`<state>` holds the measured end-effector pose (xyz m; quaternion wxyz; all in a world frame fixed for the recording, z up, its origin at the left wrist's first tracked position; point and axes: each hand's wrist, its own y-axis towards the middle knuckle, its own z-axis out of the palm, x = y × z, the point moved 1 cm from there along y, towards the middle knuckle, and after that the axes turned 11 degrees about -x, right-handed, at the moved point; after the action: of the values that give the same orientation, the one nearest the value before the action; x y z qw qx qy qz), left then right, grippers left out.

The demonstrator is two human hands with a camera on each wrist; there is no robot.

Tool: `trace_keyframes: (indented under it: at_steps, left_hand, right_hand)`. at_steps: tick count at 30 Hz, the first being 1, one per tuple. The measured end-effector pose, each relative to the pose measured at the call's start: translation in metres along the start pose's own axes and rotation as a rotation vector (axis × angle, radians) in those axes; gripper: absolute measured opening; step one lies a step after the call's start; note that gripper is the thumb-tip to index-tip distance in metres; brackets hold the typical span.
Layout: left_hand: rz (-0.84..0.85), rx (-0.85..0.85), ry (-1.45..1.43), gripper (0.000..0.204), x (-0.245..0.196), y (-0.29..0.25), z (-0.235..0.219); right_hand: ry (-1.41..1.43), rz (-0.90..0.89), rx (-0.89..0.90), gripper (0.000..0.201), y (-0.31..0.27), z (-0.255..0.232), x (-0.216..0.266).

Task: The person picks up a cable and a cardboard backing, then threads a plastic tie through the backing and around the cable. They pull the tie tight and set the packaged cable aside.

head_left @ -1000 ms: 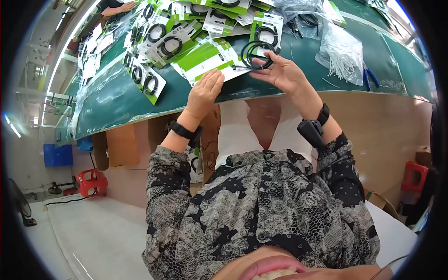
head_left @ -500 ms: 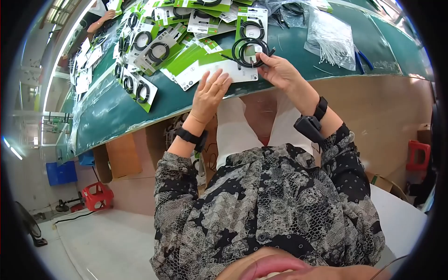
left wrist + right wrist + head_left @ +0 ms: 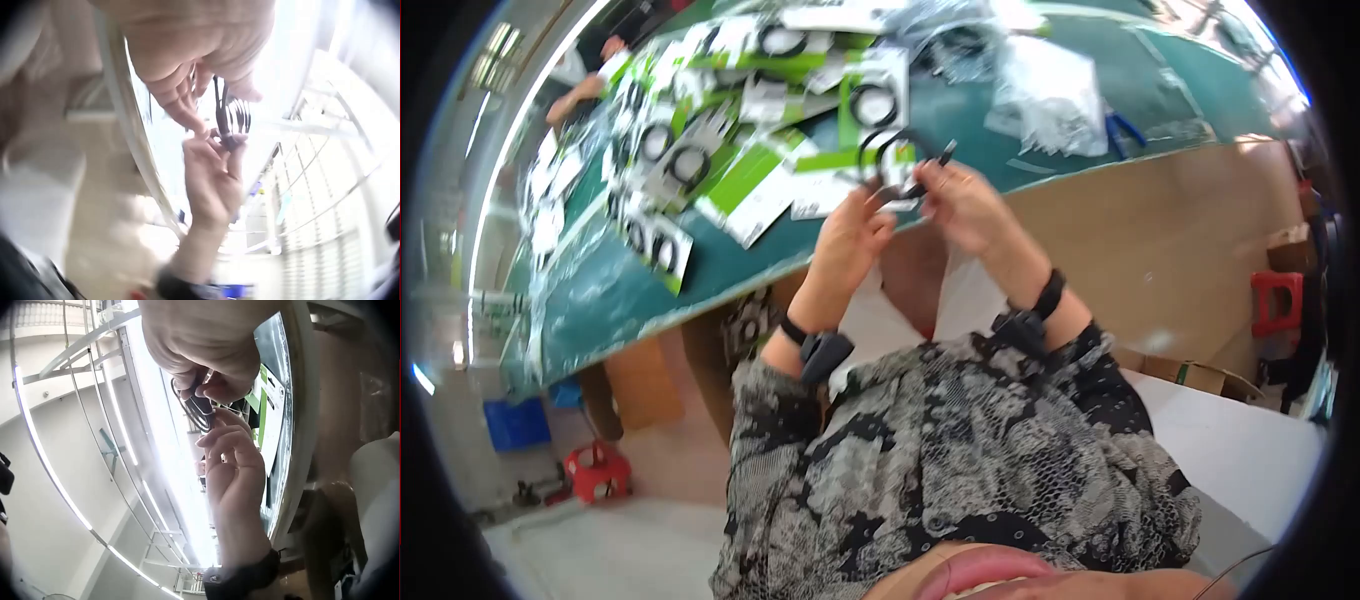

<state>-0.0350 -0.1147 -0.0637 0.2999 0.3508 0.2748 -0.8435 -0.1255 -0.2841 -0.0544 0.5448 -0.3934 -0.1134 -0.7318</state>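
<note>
A coiled black cable is held up over the front part of the table, close above a green-and-white card. My right hand pinches the coil at its right side, by a dark plug end. On the other side, my left hand grips the coil's lower edge with thumb and fingers. In the left wrist view the cable's loops stand between both hands. The right wrist view shows the right hand pinching a dark cable end, with the left hand's curled fingers just below.
Green-and-white cards with coiled cables are heaped over the green table. A bag of white ties and blue-handled pliers lie on the right. Another person's arm shows at the far left.
My left hand has left the card and come up to the cable coil, taking hold of it. The right hand keeps its pinch. The head view has shifted and blurred.
</note>
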Motion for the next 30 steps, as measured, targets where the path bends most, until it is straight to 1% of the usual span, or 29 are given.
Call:
trace_keyframes:
  at_steps: [1,2,3,4,5,8,9,11,12,13,14,16,18,28,30]
  left_hand:
    - [-0.131,0.035,-0.299,0.033,0.005,0.012,0.012]
    - [-0.136,0.092,-0.304,0.033,0.007,0.017,0.024]
    - [-0.149,0.084,-0.318,0.036,0.008,0.014,0.028]
    - [-0.161,0.06,-0.328,0.039,0.008,0.014,0.03]
    - [-0.161,0.074,-0.327,0.039,0.007,0.018,0.037]
    - [0.008,0.073,-0.28,0.039,0.004,0.015,0.057]
    - [0.006,0.064,-0.278,0.039,0.006,0.015,0.063]
    - [0.078,0.008,-0.225,0.038,0.013,0.02,0.074]
    - [0.102,-0.035,-0.194,0.038,0.017,0.019,0.071]
    - [0.08,-0.069,-0.184,0.038,0.02,0.018,0.067]
    - [0.073,-0.059,-0.2,0.038,0.023,0.02,0.065]
    - [0.075,-0.012,-0.237,0.038,0.028,0.024,0.065]
    - [0.067,-0.022,-0.237,0.038,0.03,0.021,0.066]
    - [0.084,-0.08,-0.232,0.038,0.032,0.014,0.072]
    - [0.044,-0.078,-0.265,0.038,0.038,0.018,0.066]
  right_hand:
    - [-0.009,0.011,-0.027,0.02,-0.004,0.001,0.001]
    - [0.001,0.004,0.024,0.021,-0.005,-0.003,0.004]
    - [0.017,0.013,0.082,0.021,-0.008,-0.003,0.006]
    - [0.011,-0.009,0.079,0.021,-0.012,0.0,0.007]
    - [0.023,-0.041,0.06,0.023,-0.017,0.003,0.008]
    - [0.057,-0.085,0.027,0.029,-0.022,0.014,0.01]
    - [0.083,-0.151,-0.028,0.032,-0.022,0.017,0.012]
    - [0.143,-0.255,-0.149,0.038,-0.024,0.022,0.012]
    - [0.157,-0.218,-0.164,0.038,-0.026,0.024,0.011]
    - [0.161,-0.26,-0.147,0.04,-0.025,0.023,0.013]
    - [0.163,-0.311,-0.132,0.042,-0.025,0.021,0.014]
    - [0.162,-0.307,-0.149,0.042,-0.028,0.016,0.01]
    - [0.131,-0.334,-0.141,0.041,-0.029,0.014,0.009]
    - [0.11,-0.345,-0.171,0.043,-0.028,0.012,0.006]
    - [0.077,-0.358,-0.198,0.045,-0.025,0.01,0.004]
